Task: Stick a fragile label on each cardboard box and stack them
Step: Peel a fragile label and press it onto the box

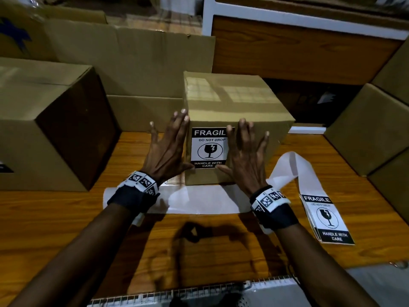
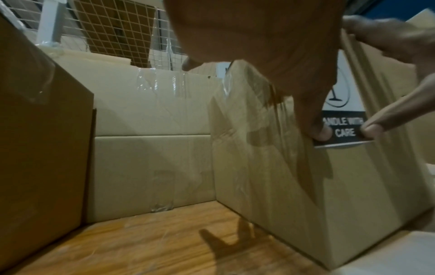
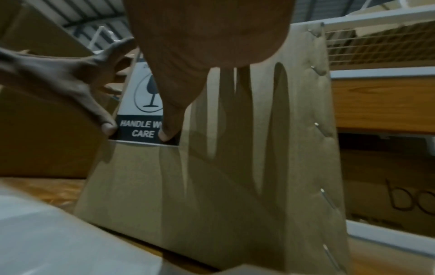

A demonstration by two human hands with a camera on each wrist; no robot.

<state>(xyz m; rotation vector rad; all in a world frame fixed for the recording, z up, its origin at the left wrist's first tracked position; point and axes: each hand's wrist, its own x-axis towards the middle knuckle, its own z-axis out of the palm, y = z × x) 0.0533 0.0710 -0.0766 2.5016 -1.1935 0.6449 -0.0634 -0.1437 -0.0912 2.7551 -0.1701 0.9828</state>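
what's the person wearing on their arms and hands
Both forearms are bare, with no sleeves or gloves. The left hand and right hand each have a dark wristband topped by a white strip printed with black square code markers.

Small brown cardboard box (image 1: 232, 103) stands upright on the wooden table, closed. A black-and-white fragile label (image 1: 208, 149) sits flat on its near face, upright, reading FRAGILE, DO NOT DROP, HANDLE WITH CARE, with a broken-glass symbol. A strip of spare labels (image 1: 327, 218) lies to the right, backing paper trailing.
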